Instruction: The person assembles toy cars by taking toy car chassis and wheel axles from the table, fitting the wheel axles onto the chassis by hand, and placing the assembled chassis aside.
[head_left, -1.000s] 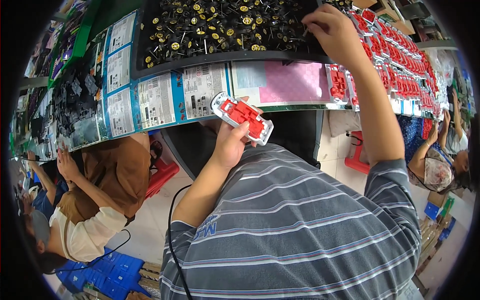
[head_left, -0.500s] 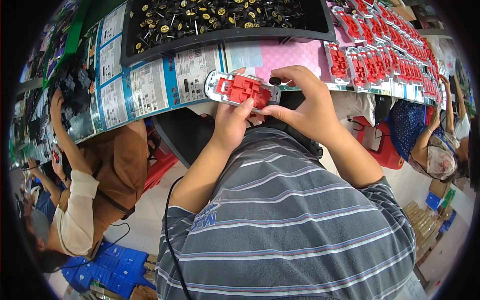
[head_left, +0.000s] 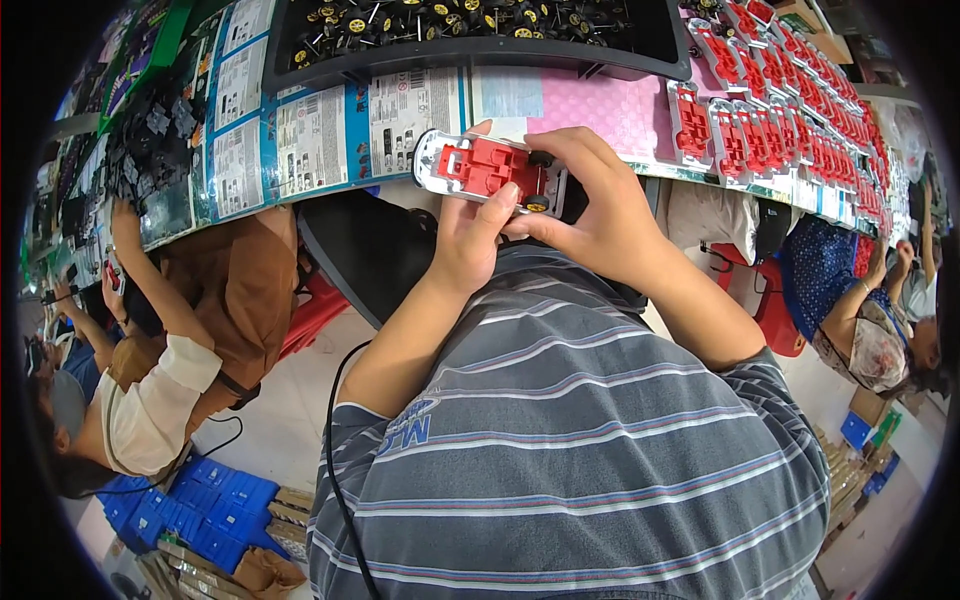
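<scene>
My left hand (head_left: 466,240) holds a toy car body (head_left: 484,172), a white shell with a red insert facing up, its thumb pressed on the red part near the right end. Across that right end lies a wheel axle with two black wheels; the near wheel (head_left: 537,204) shows a yellow hub. My right hand (head_left: 610,210) is closed round this end, forefinger at the far wheel (head_left: 541,158) and thumb just below the near one. Whether the axle sits fully down in the body cannot be made out.
A black tray (head_left: 480,48) of loose wheel axles stands at the table's far side. Several rows of red and white car bodies (head_left: 690,122) lie at right, on pink wrap (head_left: 600,115). Printed card sheets (head_left: 320,140) cover the table at left. Co-workers sit on both sides.
The wheel axle in my right hand has moved down onto the car body's right end, and its near wheel now shows. The whole view has shifted slightly.
</scene>
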